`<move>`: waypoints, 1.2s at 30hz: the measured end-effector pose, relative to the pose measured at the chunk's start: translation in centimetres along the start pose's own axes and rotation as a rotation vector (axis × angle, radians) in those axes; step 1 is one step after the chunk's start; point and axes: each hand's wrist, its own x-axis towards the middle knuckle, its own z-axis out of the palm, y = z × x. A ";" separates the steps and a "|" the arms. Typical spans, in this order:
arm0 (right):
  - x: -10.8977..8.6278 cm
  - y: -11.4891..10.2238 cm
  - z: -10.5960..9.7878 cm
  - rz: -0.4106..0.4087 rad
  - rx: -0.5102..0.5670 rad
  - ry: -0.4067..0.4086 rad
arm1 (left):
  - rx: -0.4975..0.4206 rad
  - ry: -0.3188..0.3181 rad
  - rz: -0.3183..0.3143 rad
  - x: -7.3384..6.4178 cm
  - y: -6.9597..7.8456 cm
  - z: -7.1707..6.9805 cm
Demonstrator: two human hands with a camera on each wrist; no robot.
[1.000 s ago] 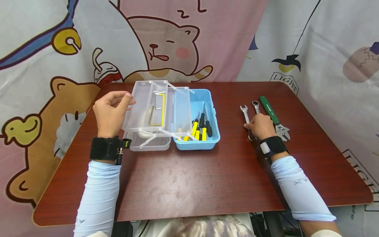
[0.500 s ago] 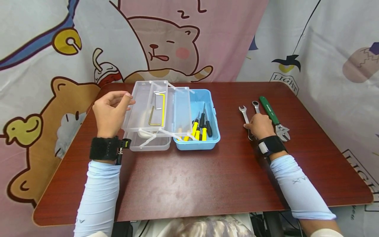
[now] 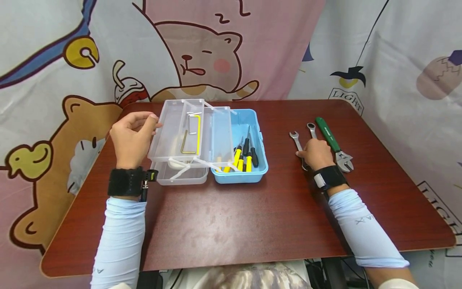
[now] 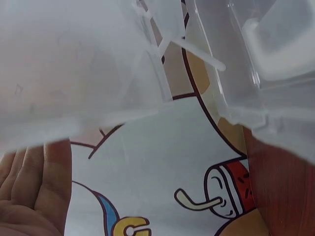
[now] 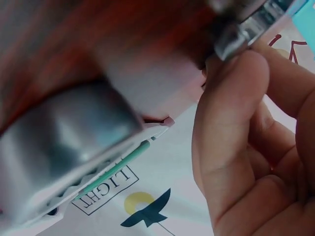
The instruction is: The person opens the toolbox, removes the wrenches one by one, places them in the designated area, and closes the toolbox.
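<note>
In the head view my right hand (image 3: 317, 154) pinches a silver wrench (image 3: 294, 136) with an open-ended jaw, low over the table at the right. The thumb and index finger meet on its metal shank in the right wrist view. Just beyond that hand lies a second wrench (image 3: 311, 127) with a ring end, partly covered by the hand. A green-handled adjustable wrench (image 3: 327, 133) lies to its right. My left hand (image 3: 131, 136) is raised at the left edge of a clear plastic tray (image 3: 169, 128), its fingers extended; whether they touch the tray I cannot tell.
The clear trays fold out on white hinge arms from a blue toolbox (image 3: 258, 168). Yellow and black screwdrivers (image 3: 249, 154) lie inside the box. Hex keys (image 3: 198, 132), one yellow, sit in the upper tray. A patterned curtain (image 3: 274, 60) hangs behind the brown table (image 3: 216, 224).
The wrench in my right hand has shifted slightly left, its open end swinging toward the toolbox. My left hand has drifted a little to the left. Toolbox and trays stay in place.
</note>
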 end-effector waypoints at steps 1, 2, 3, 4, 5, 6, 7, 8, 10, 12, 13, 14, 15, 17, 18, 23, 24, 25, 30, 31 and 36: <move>0.0 0.0 0.0 0.002 0.000 -0.001 | -0.004 0.006 -0.003 0.1 -0.1 -0.1; 0.0 0.0 0.0 0.005 0.002 -0.005 | -0.005 0.014 -0.007 0.2 -0.2 -0.2; -0.1 0.0 0.0 0.007 0.008 -0.009 | -0.006 0.021 -0.013 0.3 -0.2 -0.4; -0.1 -0.1 -0.1 0.008 0.012 -0.013 | -0.005 0.028 -0.018 0.3 -0.3 -0.5; -0.1 -0.1 -0.2 0.013 0.019 -0.020 | -0.004 0.036 -0.024 0.4 -0.3 -0.6; -0.2 -0.2 -0.2 0.014 0.024 -0.023 | 0.002 0.043 -0.025 0.5 -0.4 -0.7; -0.2 -0.2 -0.3 0.014 0.029 -0.026 | 0.011 0.051 -0.021 0.6 -0.4 -0.9; -0.2 -0.2 -0.3 0.015 0.033 -0.027 | 0.028 0.056 -0.025 0.7 -0.4 -1.0; -0.2 -0.2 -0.4 0.013 0.035 -0.027 | 0.071 0.066 -0.023 0.7 -0.4 -1.2; -0.2 -0.2 -0.4 0.008 0.033 -0.026 | 0.128 0.072 -0.021 0.8 -0.5 -1.5; -0.2 -0.2 -0.5 0.009 0.032 -0.029 | 0.155 0.073 -0.022 0.8 -0.5 -1.7; -0.2 -0.2 -0.5 0.011 0.031 -0.031 | 0.176 0.074 -0.025 0.9 -0.6 -1.8; -0.2 -0.2 -0.5 0.012 0.032 -0.035 | 0.192 0.076 -0.022 0.9 -0.7 -1.9; -0.2 -0.2 -0.6 0.017 0.037 -0.042 | 0.208 0.077 -0.023 0.9 -1.0 -2.1; -0.3 -0.1 -0.6 0.018 0.041 -0.045 | 0.212 0.074 -0.022 1.0 -1.2 -2.2; -0.4 -0.1 -0.6 0.014 0.053 -0.040 | 0.236 0.035 -0.034 1.1 -2.2 -2.1; -0.4 -0.1 -0.6 0.010 0.052 -0.037 | 0.246 0.021 -0.048 1.2 -2.4 -2.0; -0.5 -0.1 -0.6 0.007 0.053 -0.033 | 0.257 0.006 -0.063 1.2 -2.6 -2.0; -0.6 0.0 -0.7 0.001 0.058 -0.020 | 0.332 -0.116 -0.127 1.3 -3.5 -1.9; -0.6 0.0 -0.7 0.003 0.061 -0.021 | 0.348 -0.145 -0.132 1.2 -3.7 -1.9; -0.6 0.0 -0.5 0.013 0.064 -0.027 | 0.428 -0.290 -0.128 1.2 -4.7 -2.0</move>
